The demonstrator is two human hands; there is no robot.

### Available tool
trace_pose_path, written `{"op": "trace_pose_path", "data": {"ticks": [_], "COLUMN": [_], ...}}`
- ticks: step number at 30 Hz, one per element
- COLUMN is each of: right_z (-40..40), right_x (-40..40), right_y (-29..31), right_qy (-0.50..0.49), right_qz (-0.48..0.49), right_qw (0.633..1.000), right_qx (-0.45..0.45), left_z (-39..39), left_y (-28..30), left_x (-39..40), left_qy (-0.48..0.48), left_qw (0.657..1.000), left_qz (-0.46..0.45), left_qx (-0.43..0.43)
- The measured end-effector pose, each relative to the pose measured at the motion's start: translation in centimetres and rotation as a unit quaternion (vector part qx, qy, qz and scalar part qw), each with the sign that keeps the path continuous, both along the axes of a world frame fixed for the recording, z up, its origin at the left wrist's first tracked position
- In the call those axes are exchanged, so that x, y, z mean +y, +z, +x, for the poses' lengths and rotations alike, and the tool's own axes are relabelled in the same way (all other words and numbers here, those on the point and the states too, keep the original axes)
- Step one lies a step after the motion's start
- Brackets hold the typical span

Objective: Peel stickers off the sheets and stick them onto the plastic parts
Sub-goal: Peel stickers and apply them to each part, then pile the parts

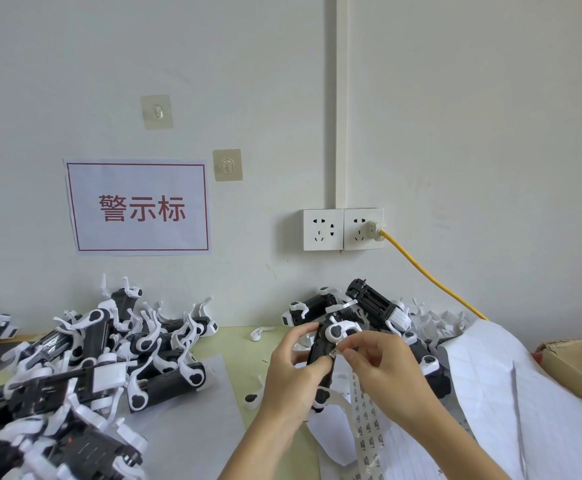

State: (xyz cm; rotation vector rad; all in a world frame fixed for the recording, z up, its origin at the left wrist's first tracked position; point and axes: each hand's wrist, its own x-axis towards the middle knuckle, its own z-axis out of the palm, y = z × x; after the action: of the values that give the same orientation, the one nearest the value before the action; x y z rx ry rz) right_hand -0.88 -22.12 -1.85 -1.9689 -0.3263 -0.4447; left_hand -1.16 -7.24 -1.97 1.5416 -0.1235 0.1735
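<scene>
My left hand grips a black-and-white plastic part upright above the table. My right hand pinches a small sticker against the part's black side, just under its white round piece. Below the hands lies a strip of sticker sheet with several small dark stickers on it. A large white backing sheet with empty cells spreads to the right.
A big pile of the same black-and-white parts covers the left of the table. Another pile sits at the back by the wall. A cardboard box stands at the right edge. A yellow cable runs from the wall socket.
</scene>
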Motion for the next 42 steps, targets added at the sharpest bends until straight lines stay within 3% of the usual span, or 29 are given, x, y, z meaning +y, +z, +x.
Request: {"op": "trace_pose_path", "data": {"ticks": [24, 34, 42], "right_z": [-0.6, -0.6, -1.5], "right_x": [1.0, 0.4, 0.6], "right_y": [-0.3, 0.0, 0.2], "right_qy": [-0.089, -0.056, -0.021], "right_qz": [-0.142, -0.021, -0.184], "right_qw": [0.975, 0.988, 0.974], "right_qx": [-0.143, -0.142, -0.127], "left_z": [-0.5, -0.5, -0.2], "left_y": [0.3, 0.1, 0.1], "left_x": [-0.4, 0.2, 0.3], "left_qy": [0.022, 0.047, 0.036], "left_qw": [1.0, 0.998, 0.998], "left_qz": [-0.011, -0.028, -0.053], "left_qx": [-0.017, -0.014, 0.0]}}
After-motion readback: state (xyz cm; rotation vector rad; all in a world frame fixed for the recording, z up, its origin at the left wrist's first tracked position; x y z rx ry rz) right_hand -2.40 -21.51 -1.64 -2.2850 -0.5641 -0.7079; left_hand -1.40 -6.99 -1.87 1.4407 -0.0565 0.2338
